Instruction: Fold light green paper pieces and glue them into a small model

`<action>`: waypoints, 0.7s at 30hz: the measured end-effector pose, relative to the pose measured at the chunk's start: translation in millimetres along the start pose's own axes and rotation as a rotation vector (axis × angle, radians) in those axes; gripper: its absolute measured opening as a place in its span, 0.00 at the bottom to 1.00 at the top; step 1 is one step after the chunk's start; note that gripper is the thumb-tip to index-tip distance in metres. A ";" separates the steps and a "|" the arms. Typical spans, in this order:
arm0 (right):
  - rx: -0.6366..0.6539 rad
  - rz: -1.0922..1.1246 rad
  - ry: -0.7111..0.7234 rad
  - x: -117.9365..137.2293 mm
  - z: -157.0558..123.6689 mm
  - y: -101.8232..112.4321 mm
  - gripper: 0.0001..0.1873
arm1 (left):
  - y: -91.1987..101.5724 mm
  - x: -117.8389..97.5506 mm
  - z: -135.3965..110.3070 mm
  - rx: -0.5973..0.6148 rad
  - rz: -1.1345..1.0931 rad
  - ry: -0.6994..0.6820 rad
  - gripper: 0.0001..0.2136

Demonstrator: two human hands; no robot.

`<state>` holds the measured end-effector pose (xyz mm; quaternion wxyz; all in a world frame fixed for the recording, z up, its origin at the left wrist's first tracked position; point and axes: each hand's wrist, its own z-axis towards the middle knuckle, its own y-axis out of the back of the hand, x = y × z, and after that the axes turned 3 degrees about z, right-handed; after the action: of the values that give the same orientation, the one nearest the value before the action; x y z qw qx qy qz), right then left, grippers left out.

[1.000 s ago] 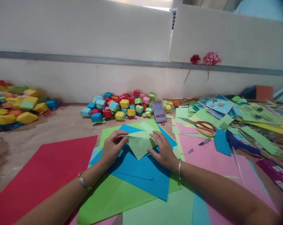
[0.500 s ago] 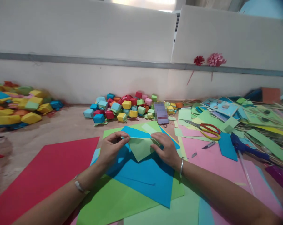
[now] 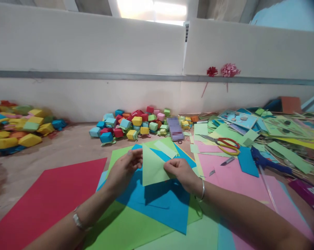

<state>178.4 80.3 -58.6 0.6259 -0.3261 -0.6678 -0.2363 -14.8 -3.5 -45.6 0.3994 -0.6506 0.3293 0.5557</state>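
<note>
A light green paper piece [image 3: 154, 170], with a straight left edge and a slanting upper edge, is held up over a blue sheet [image 3: 169, 211]. My right hand [image 3: 181, 172] pinches it at the right side between thumb and fingers. Beside the paper's left edge is my left hand [image 3: 125, 168], its fingers loosely bent and apart; whether a fingertip touches the edge I cannot tell. Beneath the blue sheet lies a green sheet [image 3: 125, 225]. Behind the held piece, a pale green strip [image 3: 166, 149] rests on the sheets.
A red sheet [image 3: 55, 194] lies at left. Folded paper boxes [image 3: 125, 123] stand by the wall, with more piled far left. A phone [image 3: 175, 128] stands behind the sheets. Scissors [image 3: 224, 144], a cutter blade [image 3: 227, 161] and a blue glue gun [image 3: 266, 161] lie to the right.
The paper piece has turned from a downward-pointing shape held in both hands to an upright one in my right hand. My left hand's fingers have come off its corner. The view has tilted up slightly.
</note>
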 end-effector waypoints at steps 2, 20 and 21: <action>0.003 0.178 -0.134 0.2 0.6 -2.3 0.27 | -3.7 3.9 -4.1 0.140 0.014 0.092 0.21; 0.032 -1.076 0.781 6.5 -6.8 15.6 0.21 | -8.9 7.7 -11.1 -0.007 -0.035 0.385 0.21; 0.081 -1.165 0.890 9.0 -8.3 16.1 0.22 | -8.4 8.1 -10.8 0.000 -0.011 0.373 0.22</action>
<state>195.8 86.4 -50.3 0.6224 0.2319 -0.4236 -0.6159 -1.2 -9.0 -51.6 0.3343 -0.7442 0.3940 0.4232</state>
